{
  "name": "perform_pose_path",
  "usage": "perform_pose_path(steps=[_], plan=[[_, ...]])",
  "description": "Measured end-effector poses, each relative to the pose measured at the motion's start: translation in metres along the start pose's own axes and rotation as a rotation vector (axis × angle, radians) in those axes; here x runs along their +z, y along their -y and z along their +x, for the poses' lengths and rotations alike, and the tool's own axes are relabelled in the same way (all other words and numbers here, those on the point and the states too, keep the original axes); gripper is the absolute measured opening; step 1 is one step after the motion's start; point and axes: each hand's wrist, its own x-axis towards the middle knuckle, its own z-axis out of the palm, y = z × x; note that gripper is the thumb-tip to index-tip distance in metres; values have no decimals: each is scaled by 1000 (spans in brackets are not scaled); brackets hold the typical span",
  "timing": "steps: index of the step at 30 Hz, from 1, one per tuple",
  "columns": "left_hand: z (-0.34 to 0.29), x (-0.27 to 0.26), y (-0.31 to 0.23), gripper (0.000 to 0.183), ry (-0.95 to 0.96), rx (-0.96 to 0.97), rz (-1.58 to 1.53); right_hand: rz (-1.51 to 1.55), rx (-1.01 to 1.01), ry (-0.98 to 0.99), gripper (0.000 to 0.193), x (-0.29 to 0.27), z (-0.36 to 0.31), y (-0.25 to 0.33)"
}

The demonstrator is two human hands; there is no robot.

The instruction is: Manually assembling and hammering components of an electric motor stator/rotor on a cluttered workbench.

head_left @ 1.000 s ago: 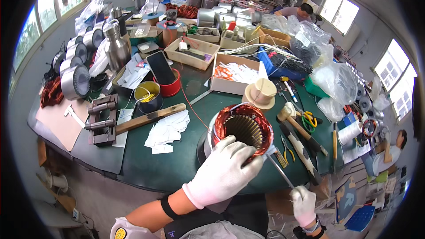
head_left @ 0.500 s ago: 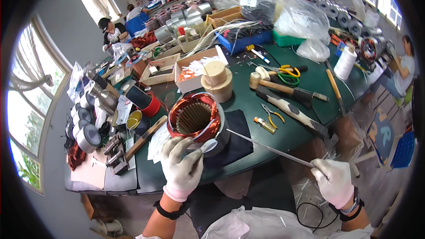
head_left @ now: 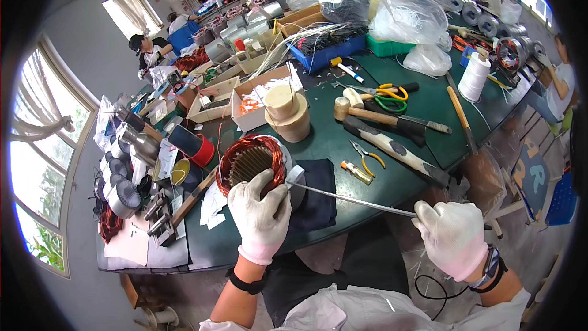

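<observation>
A: Which step is judged to be in hand?

B: Work at the winding edge of the stator (head_left: pixel 250 158), it seems: a slim metal rod (head_left: pixel 361 201) is pointed at its near right rim, where a small pale piece (head_left: pixel 296 175) is seen by the rod's tip.

A: And where is the stator set?

B: On the green table (head_left: pixel 331 141), its open end turned upward. A dark cloth (head_left: pixel 320 202) is spread just right of it; a stepped round block (head_left: pixel 288 116) is placed beyond it.

A: How are the fingers held?

B: Well right of the stator, the rod's end is gripped in the curled fingers of the right hand (head_left: pixel 452 238). At the stator's near rim, the left hand's (head_left: pixel 260 214) fingers are bent close together; whether the pale piece is pinched cannot be told.

A: What is called for next?

B: Steady support at the rim and careful alignment of the tip, lest the windings be scratched.
</observation>
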Motion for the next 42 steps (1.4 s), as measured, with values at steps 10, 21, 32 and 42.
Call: perform_pose_path(steps=[10,21,32,42], plan=[[-16,4,6,25,-42,-57,-48,-305,-170,117,30,-16,26,20],[-4,-10,19,46,34,-6,-202,34,-133,0,22,60,51,-4],[-13,-8,62,48,64,-108,-458,559,194,-106,36,139,178,-101],[-21,-6,86,45,17,-22,-588,569,228,60,47,183,185,-102]])
